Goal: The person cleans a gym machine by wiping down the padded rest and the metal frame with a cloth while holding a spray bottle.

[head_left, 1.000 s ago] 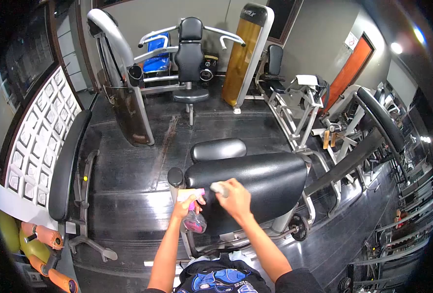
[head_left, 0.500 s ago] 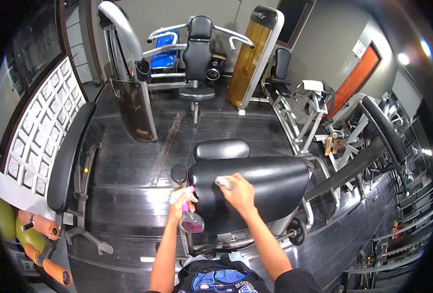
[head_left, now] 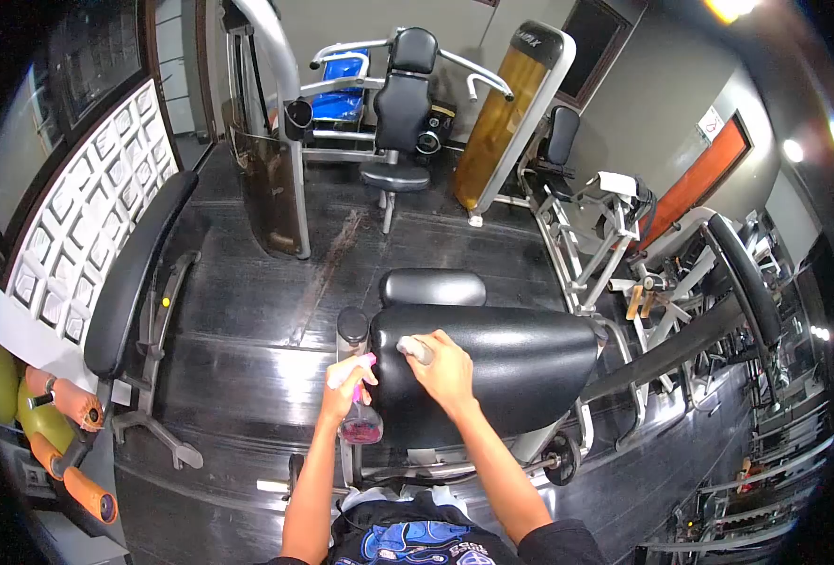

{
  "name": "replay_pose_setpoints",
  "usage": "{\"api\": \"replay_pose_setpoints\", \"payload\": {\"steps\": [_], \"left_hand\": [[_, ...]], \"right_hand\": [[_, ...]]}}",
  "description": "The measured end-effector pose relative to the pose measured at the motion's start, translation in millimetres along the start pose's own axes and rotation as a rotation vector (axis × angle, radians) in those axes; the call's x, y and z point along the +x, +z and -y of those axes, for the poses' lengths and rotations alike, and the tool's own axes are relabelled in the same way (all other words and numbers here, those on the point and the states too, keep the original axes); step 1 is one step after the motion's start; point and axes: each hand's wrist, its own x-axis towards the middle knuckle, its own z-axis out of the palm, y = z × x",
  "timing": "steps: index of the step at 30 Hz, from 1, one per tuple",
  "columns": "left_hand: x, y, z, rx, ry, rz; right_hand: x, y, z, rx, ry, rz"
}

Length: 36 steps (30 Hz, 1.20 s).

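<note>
A spray bottle [head_left: 361, 426] with a pink and white head and some pink liquid inside is gripped in my left hand [head_left: 344, 391], at the left end of a black padded bench [head_left: 492, 363]. My right hand [head_left: 445, 374] is closed on a small whitish cloth [head_left: 414, 349] over the left part of the pad. Whether the cloth touches the pad, I cannot tell. Just beyond lies a smaller black pad [head_left: 433, 286], and a round black pad end [head_left: 352, 325] stands beside the bench's left edge.
A long black bench [head_left: 139, 273] stands at the left, near orange rollers [head_left: 89, 495] and green balls. Ahead is a machine with a black seat [head_left: 394, 176] between two tall housings. More machines and a weight plate [head_left: 562, 459] are on the right.
The view has turned, shifting the room's machines to the right in the frame. My right hand and the cloth have moved a little left over the pad. Both hands keep their hold.
</note>
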Motion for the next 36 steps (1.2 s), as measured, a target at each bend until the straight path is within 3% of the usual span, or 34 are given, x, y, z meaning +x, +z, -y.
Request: {"api": "replay_pose_setpoints", "payload": {"steps": [6, 14, 19, 23, 29, 34, 36], "left_hand": [[-4, 14, -24, 0.066, -0.016, -0.035], [-9, 17, -35, 0.113, -0.015, -0.085], [-24, -1, -43, 0.086, -0.009, -0.074], [-30, -15, -34, 0.092, -0.007, -0.072], [-36, -14, -35, 0.052, -0.046, -0.075], [-39, -9, -39, 0.020, -0.090, -0.055], [-42, -12, -36, 0.023, -0.101, -0.059]], "right_hand": [[-6, -36, -34, -0.089, 0.040, 0.002], [9, 10, 14, -0.031, -0.006, 0.012], [4, -6, 1, -0.027, -0.090, 0.081], [14, -18, -29, -0.109, 0.039, 0.047], [28, 23, 17, -0.029, -0.101, 0.044], [23, 0, 12, -0.017, -0.053, 0.147], [22, -18, -10, -0.092, -0.014, 0.063]]}}
